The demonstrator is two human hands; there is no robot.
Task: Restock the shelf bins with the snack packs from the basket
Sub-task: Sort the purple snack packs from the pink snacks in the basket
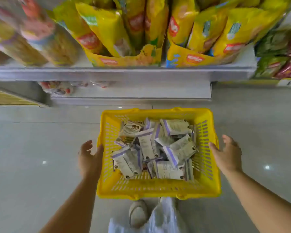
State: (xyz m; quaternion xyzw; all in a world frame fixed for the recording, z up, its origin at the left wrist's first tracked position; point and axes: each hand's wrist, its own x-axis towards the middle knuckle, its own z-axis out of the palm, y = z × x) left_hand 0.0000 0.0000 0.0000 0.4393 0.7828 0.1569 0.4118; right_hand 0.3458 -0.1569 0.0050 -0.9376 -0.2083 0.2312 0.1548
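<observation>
A yellow slotted plastic basket [159, 190] stands on the pale tiled floor below me, holding several white snack packs [151, 148] with purple stripes, heaped loosely. My left hand [89, 157] is at the basket's left wall, fingers spread, thumb touching or nearly touching the rim. My right hand [227, 153] is at the right wall, fingers apart, holding nothing. Above, yellow cardboard shelf bins [124, 60] on a grey shelf hold tall yellow snack bags [107, 31].
The grey shelf edge [107, 73] runs across the upper view, with a lower shelf [133, 93] beneath it. Blurred packets sit at upper left and green and red packets [279, 64] at right. My shoe [138, 212] and pale trouser leg are just behind the basket.
</observation>
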